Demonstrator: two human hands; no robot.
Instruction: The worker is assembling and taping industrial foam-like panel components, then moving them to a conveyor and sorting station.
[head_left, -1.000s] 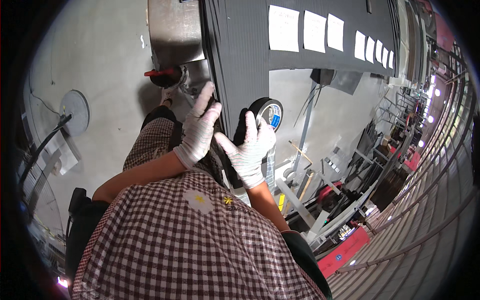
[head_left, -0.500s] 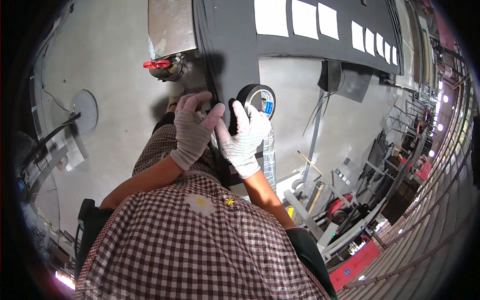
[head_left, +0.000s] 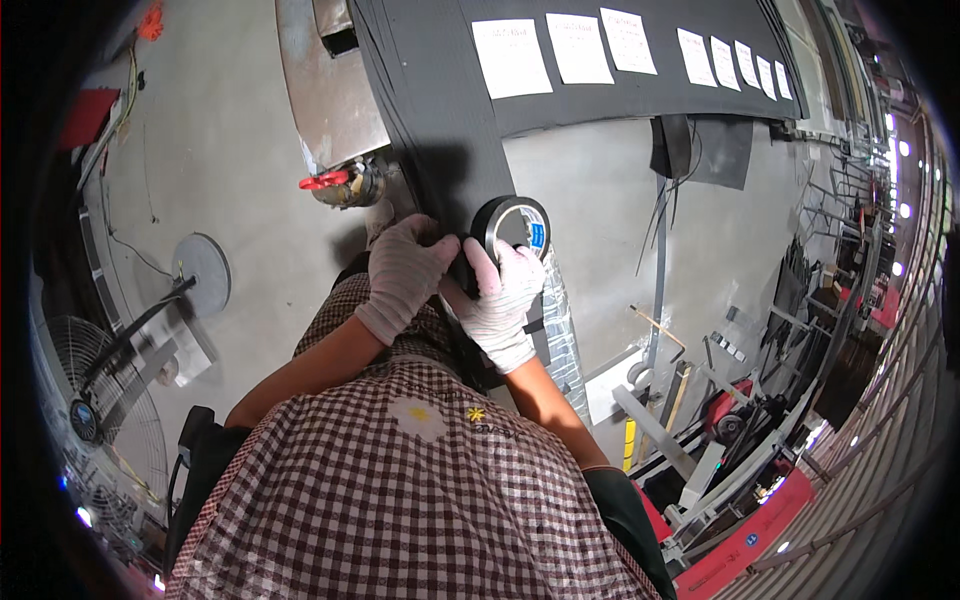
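My right hand, in a pale striped glove with pink fingertips, grips a roll of black tape by its near side, fingers hooked into the cardboard core. The roll stands tilted over the edge of a black-covered bench. Close by on the left, my left hand wears the same kind of glove. Its fingers are bent and pressed together at the dark bench edge, fingertips almost touching the right hand's. Whatever they pinch, if anything, is hidden behind the fingers and in shadow.
White paper sheets lie in a row on the bench. A brown metal panel and a round fitting with a red handle stand at the left. Further left is a fan. Frames and tools crowd the right.
The view has shifted, with both hands and the tape roll lower in the picture. My left fingers, more stretched out before, are now curled in at the bench edge. The right hand keeps its grip.
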